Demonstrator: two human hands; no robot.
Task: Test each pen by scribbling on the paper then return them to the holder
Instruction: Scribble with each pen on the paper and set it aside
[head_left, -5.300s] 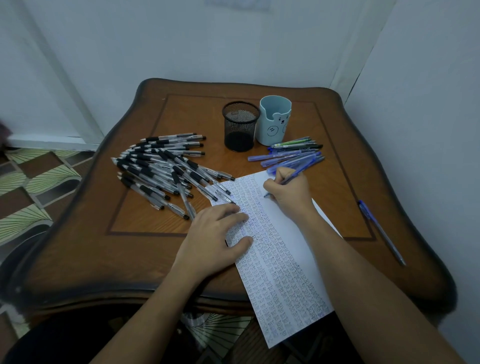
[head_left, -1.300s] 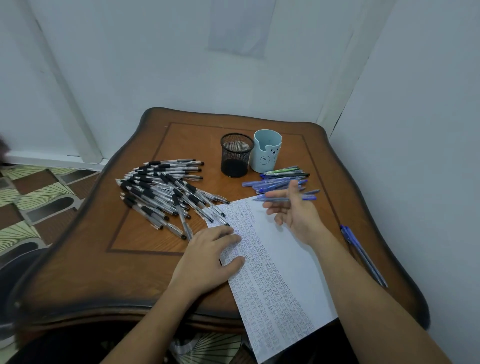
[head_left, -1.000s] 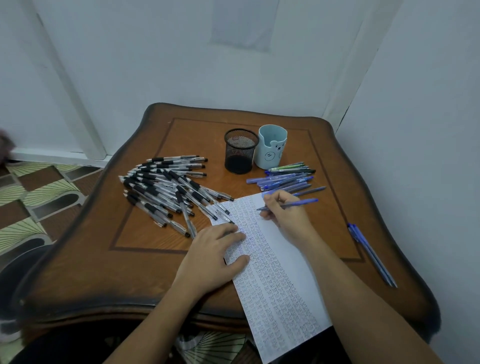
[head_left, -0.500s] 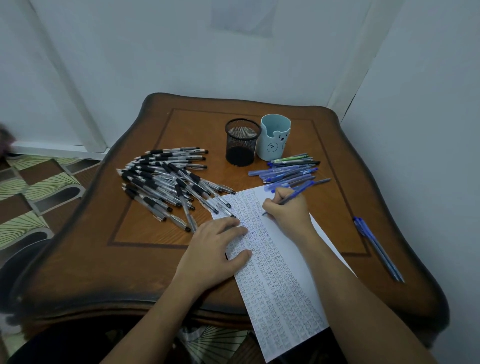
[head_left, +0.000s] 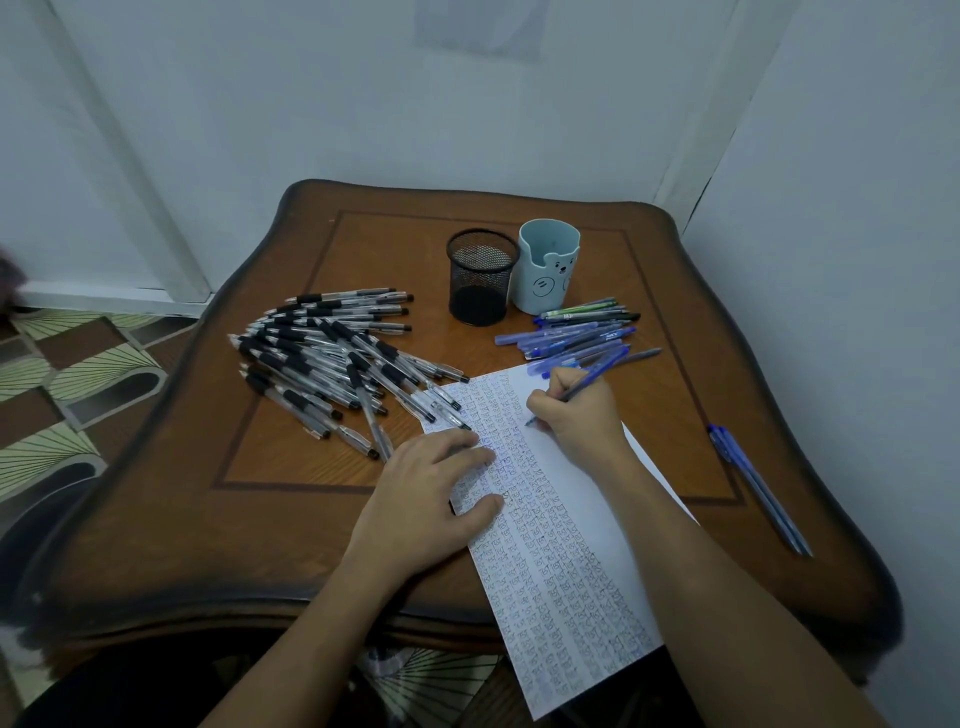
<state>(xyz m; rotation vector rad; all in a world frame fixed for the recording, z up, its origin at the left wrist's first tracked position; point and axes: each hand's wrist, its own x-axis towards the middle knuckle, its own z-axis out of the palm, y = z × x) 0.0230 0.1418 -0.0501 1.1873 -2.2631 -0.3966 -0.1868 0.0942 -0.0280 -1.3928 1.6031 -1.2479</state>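
A white paper (head_left: 576, 545) covered in small scribbles lies across the table's front and hangs over its edge. My right hand (head_left: 576, 415) grips a blue pen (head_left: 597, 376) with its tip on the paper's upper part. Flat on the paper's left edge rests my left hand (head_left: 431, 493), fingers spread. A black mesh holder (head_left: 482, 278) and a light blue bear holder (head_left: 548, 265) stand at the back. Several blue pens (head_left: 571, 335) lie in front of the holders. A large pile of black-grip pens (head_left: 337, 358) lies to the left.
The wooden table (head_left: 291, 519) fills a corner between white walls. Two blue pens (head_left: 756, 486) lie apart near the right edge. Patterned floor tiles (head_left: 67, 374) show on the left.
My right hand picked a blue pen from the pile, brought it down and set its tip on the paper. The left hand has stayed flat on the sheet.
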